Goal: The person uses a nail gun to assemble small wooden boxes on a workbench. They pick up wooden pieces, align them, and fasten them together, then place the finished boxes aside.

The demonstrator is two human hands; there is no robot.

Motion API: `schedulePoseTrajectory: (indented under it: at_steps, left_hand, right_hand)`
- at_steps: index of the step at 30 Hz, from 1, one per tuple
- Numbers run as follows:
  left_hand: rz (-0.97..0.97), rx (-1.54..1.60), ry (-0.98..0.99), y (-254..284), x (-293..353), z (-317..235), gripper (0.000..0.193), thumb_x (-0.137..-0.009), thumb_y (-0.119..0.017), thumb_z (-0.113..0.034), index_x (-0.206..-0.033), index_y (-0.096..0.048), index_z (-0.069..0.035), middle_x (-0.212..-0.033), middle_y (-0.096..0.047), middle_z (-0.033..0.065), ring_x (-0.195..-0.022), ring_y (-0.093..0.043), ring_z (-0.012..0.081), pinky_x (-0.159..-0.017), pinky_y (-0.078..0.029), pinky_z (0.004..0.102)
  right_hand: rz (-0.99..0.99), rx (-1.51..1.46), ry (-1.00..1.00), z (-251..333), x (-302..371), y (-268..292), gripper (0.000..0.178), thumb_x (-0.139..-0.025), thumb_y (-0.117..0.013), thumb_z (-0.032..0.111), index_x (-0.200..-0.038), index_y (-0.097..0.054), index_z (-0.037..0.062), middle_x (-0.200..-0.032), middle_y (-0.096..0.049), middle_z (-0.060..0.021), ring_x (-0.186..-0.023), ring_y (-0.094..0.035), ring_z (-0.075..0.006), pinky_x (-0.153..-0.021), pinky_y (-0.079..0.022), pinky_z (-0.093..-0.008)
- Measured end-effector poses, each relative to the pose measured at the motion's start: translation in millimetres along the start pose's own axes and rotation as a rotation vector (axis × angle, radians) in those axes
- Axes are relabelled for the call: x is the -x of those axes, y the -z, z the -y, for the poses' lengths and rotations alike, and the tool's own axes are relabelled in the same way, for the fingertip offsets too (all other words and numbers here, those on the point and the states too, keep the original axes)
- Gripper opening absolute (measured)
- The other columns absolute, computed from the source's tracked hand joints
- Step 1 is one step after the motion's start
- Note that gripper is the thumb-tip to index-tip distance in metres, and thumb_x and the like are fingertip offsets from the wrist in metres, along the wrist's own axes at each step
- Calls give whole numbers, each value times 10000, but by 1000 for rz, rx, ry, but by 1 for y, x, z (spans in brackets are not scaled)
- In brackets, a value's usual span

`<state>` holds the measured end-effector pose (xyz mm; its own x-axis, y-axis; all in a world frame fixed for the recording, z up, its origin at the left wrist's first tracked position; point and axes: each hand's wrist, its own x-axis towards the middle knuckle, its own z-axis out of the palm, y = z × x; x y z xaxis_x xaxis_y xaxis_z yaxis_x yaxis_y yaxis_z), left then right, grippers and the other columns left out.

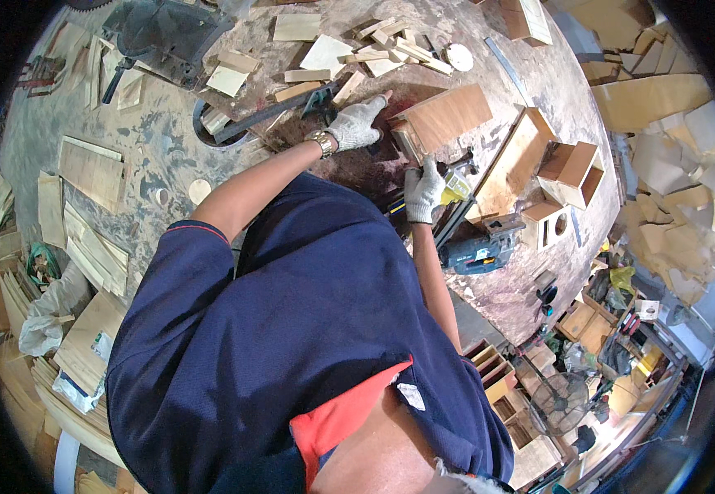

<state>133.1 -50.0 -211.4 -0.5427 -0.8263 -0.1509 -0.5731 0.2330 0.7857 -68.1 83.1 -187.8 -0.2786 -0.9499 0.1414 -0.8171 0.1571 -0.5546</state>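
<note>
"Two gloved hands are in my feed, and I have just the head view. Ask away."

"How does each grip stand?"

"My left grip is fairly wide: forefinger stretched out, thumb spread from it, nothing visible between them. It sits just beside the left end of a wooden box. My right grip is at that box's near end, a finger up against the lower corner. Its inner side is hidden from me, so I can't tell whether it is closed on anything."

"Where exactly is the box?"

"On the work surface, ahead of the person's chest and lying at a slant, its right end farther away. Right of it I see a long wooden panel, a small open box and one with a round hole. Wood offcuts are scattered beyond."

"Any writing you can read?"

"Nothing legible. A white label shows at the collar of the navy shirt, its marks too small for me. The blue power tool, nearer than the panel, has pale marks on its body, also too small. A yellow object sits right beside my right grip, partly covered; I can't make out any lettering there."
</note>
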Motion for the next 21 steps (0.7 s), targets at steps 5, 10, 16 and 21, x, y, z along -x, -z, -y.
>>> schedulePoseTrajectory:
  at_steps: [5,10,16,21]
  left_hand:
    - [-14,2,-40,-3,6,-10,1070,-756,-745,-228,-1649,-165,-124,-1548,-435,282,-1267,-587,432,-1072,-502,460]
    - [-65,15,-14,-17,21,-32,1184,-747,-763,-223,-1655,-17,-77,-1586,-353,293,-1387,-474,451,-1117,-465,463]
    - [-227,125,-43,-52,14,-46,1323,-766,-820,-300,-1629,148,-39,-1621,-249,333,-1482,-340,467,-1193,-384,449]
    - [-382,141,-67,-86,-1,-41,1231,-808,-775,-229,-1640,113,-42,-1659,-211,298,-1497,-328,453,-1179,-402,435]
  right_hand:
    - [-62,7,74,-1,0,-1,216,-945,-674,231,-1061,-674,49,-806,-677,-242,-754,-660,-474,-659,-508,-497]
    - [-31,14,40,7,-8,0,226,-939,-700,247,-891,-611,45,-747,-654,-259,-702,-647,-489,-611,-494,-510]
    - [106,118,-81,12,-18,8,306,-913,-737,304,-823,-663,21,-794,-668,-253,-726,-659,-472,-640,-508,-504]
    - [3,70,103,11,-27,17,315,-866,-766,310,-870,-727,-3,-896,-666,-248,-806,-658,-450,-719,-517,-506]
